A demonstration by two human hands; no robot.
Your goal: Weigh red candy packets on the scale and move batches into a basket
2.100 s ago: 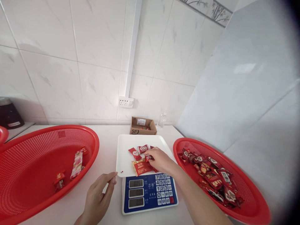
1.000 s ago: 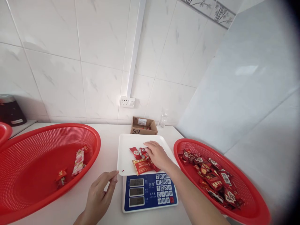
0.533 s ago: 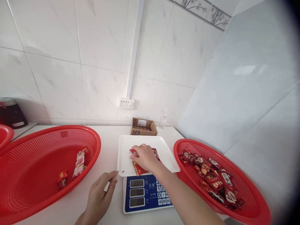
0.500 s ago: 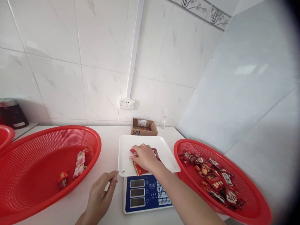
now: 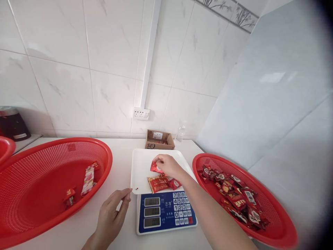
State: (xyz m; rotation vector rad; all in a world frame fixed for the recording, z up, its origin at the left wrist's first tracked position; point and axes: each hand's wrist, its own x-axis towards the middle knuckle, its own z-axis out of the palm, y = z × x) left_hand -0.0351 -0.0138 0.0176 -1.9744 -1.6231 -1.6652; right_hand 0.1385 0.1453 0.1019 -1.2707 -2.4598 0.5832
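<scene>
On the white weighing tray (image 5: 139, 163) of a blue digital scale (image 5: 166, 211), my right hand (image 5: 168, 166) pinches a small red wrapped snack packet (image 5: 155, 168), partly hidden by the fingers. Just below it on the tray lie a red-and-gold packet (image 5: 157, 184) and another red packet (image 5: 174, 184). My left hand (image 5: 111, 211) is beside the scale, loosely curved with thumb and forefinger slightly apart. Its forefinger tip is at the tray's near left corner, and it holds nothing. A few tiny red specks lie by that corner.
A red basket (image 5: 110, 163) on the left has a few packets inside. Another red basket (image 5: 291, 236) on the right contains many red and dark packets. Behind the scale stand a small cardboard box (image 5: 160, 144) and a clear plastic cup (image 5: 180, 133), near the tiled wall.
My right hand has moved slightly up and back on the tray, now with a red packet in its fingers. Other packets beneath it have come into view. My left hand stays about where it was.
</scene>
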